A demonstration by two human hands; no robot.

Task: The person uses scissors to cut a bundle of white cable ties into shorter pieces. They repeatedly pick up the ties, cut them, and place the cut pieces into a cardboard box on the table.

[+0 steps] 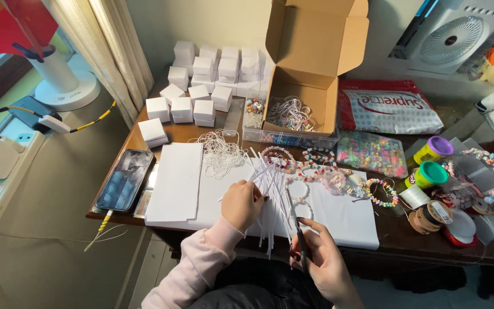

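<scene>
Where table edge [144, 218] nears, left hand [240, 203] gripping paper strips [270, 189]; right hand [321, 257] with scissors [297, 224].

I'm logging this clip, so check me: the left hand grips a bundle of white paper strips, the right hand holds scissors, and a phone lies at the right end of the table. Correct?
Not quite. The head view shows the phone at the left end of the table, beside the white sheets. The rest holds: the left hand grips the white paper strips and the right hand holds the scissors.

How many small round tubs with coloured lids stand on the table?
2. The purple-lidded tub stands at the right, beside the bead tray; the green-lidded tub stands just below it. Clutter may hide others.
</scene>
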